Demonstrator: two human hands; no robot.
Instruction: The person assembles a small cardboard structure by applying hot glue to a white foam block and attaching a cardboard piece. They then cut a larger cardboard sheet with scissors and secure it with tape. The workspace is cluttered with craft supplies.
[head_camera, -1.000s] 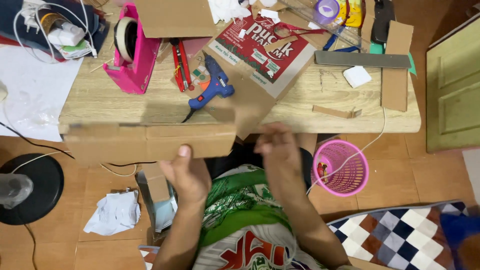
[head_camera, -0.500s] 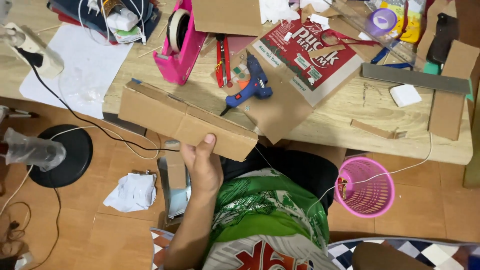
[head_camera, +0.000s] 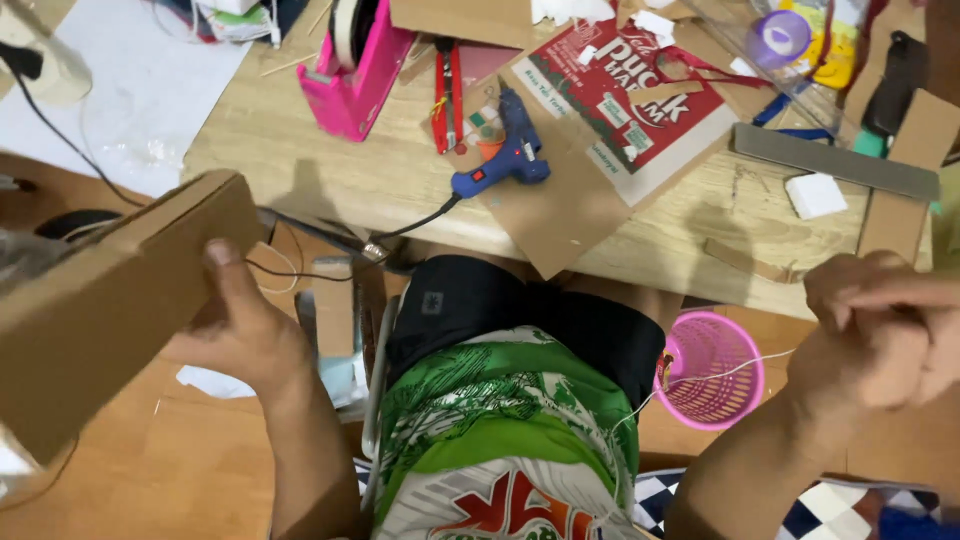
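My left hand (head_camera: 245, 335) grips a long brown cardboard piece (head_camera: 105, 300) at its right end, holding it out to the left, off the table and above the floor. My right hand (head_camera: 880, 325) hovers at the right beside the table edge, its fingers curled shut with nothing visible in them. A blue hot glue gun (head_camera: 505, 165) lies on the wooden table (head_camera: 330, 185) ahead of me, its black cord trailing off the front edge toward my lap.
A pink tape dispenser (head_camera: 360, 70), red cutters (head_camera: 448, 95), a red printed box (head_camera: 625, 100), cardboard scraps (head_camera: 560, 215) and a grey strip (head_camera: 835, 160) crowd the table. A pink mesh basket (head_camera: 710, 370) stands on the floor at my right. White paper (head_camera: 130, 90) lies at left.
My left hand has swung the cardboard piece off the table edge, out to the left and lower. My right hand has come back into view at the right.
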